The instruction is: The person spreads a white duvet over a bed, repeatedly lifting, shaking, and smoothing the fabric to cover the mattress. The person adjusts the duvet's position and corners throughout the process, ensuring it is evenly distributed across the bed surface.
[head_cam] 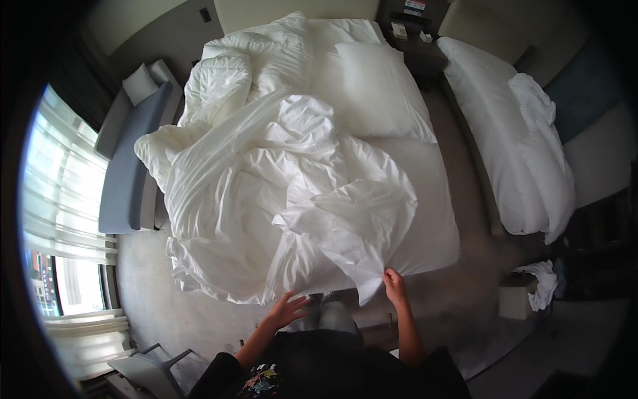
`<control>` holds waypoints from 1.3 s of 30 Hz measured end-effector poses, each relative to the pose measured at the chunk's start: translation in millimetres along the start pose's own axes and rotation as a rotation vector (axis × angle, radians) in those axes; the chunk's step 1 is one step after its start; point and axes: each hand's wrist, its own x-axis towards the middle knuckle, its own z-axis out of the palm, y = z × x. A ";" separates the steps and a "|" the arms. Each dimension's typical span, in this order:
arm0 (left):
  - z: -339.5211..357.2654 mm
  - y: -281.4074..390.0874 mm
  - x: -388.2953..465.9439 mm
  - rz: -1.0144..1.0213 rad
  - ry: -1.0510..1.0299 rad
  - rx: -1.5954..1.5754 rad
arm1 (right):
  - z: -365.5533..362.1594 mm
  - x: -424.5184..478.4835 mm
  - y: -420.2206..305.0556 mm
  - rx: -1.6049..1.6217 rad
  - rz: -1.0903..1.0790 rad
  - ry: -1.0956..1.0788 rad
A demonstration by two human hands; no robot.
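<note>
A crumpled white duvet cover [344, 214] is heaped over the near half of the bed in front of me. My right hand [395, 286] pinches the cloth near a corner that hangs past the foot of the bed. My left hand [288, 312] is beside the mattress's near edge, fingers apart and holding nothing; whether its fingertips brush the cloth I cannot tell. Behind the loose cover, a puffy white duvet [224, 75] lies bunched along the bed's left side. One white pillow [381, 90] rests flat on the upper right of the bed.
Left of the bed stands a blue-grey sofa bench [132, 164] with a small cushion [141, 85]. A second bed [503, 139] with white bedding is to the right, past a nightstand [418, 52]. Behind me are a grey chair [149, 369] and a box-like stool [516, 299] with white cloth.
</note>
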 end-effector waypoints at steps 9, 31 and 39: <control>172.9 -17.3 52.2 0.098 -0.223 0.570 | 5.0 -42.1 -118.6 -0.143 -0.424 -0.186; 275.7 -84.4 -53.3 1.066 0.483 -0.229 | 66.6 278.8 -145.7 0.425 -0.006 -0.480; 301.9 -57.9 15.0 1.063 0.488 -0.334 | 83.1 176.4 -175.2 -0.236 -0.726 -0.601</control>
